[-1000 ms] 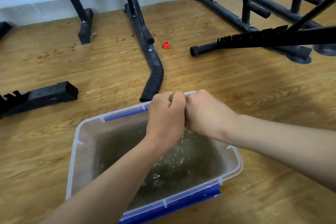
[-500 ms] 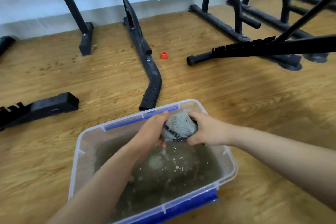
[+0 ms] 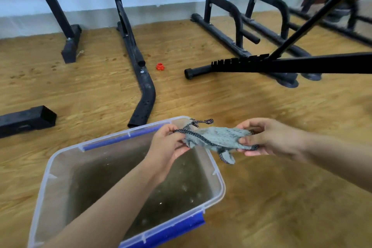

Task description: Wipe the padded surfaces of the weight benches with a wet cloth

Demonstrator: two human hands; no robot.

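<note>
At the far left, a black square-tube frame foot lies on the wooden floor. It plays no part in this step.

The clear plastic tub with blue clips stands near centre-left and holds murky water.

One second ago, both fists were pressed together over the tub and were wringing the cloth. Half a second ago, the cloth was a tight ball between the hands. The hands are now drawn apart.

The left hand pinches the left edge of the cloth at its checked trim. Its grip is closed on the fabric.

The grey-green wet cloth is stretched between the hands. It is held in the air above the far right corner of the tub and partly beyond the rim. One corner hangs down.

The right hand grasps the right end of the cloth between thumb and curled fingers.

Judgement: wringing is finished and the cloth is being opened out for use. Wiping is not yet begun.

The black bench frames stand farther off, at centre and right. No padded surface is clearly identifiable in view, so the cloth must be carried to one next.
</note>
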